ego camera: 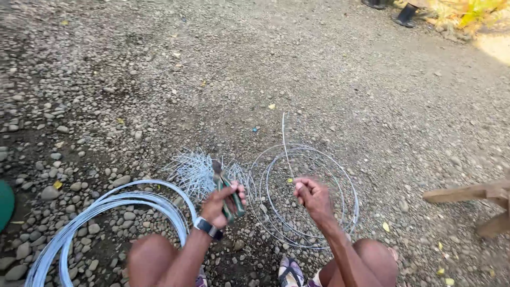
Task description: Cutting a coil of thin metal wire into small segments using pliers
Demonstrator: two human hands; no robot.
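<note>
Blurring right hand (pixel 313 197), wire (pixel 286 151); pliers (pixel 226 191) half-hidden

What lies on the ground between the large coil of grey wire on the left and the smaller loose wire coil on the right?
In the head view, a pile of short cut wire pieces lies on gravel between large coil and smaller coil.

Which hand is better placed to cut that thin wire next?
Probably the left hand: it already grips the green-handled pliers, close to the thin silver wire strand that the right hand pinches upright.
</note>
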